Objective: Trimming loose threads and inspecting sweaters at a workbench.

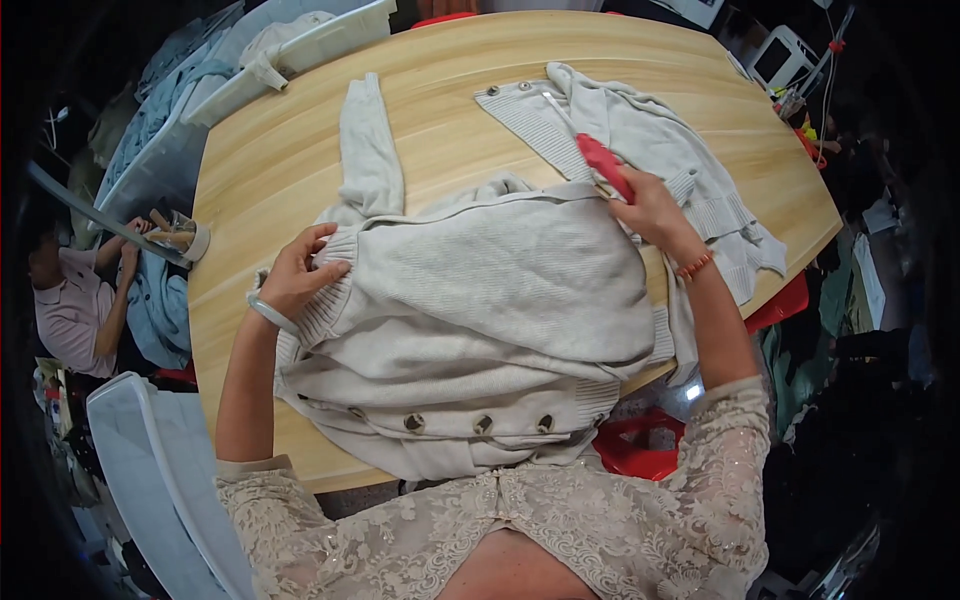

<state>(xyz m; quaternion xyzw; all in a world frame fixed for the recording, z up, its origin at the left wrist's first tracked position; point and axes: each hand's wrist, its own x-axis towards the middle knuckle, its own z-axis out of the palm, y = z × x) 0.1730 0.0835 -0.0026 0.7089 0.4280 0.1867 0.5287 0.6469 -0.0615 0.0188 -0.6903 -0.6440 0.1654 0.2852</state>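
Observation:
A cream knitted cardigan (500, 290) with dark buttons along its near edge lies half folded on the wooden table (280, 150). My left hand (298, 272) pinches a ribbed cuff at the garment's left side. My right hand (650, 205) rests on the upper right of the fold and grips a red tool (603, 163) that points away from me. One sleeve (368, 145) stretches toward the far edge. A second pale knit garment (640, 135) lies spread behind my right hand.
White plastic bins (300, 45) with clothes stand past the table's far left corner. Another person (75, 300) sits at the left with blue fabric (160, 310). Something red (640, 445) shows under the table on the right. A white bin (150, 470) is at my left.

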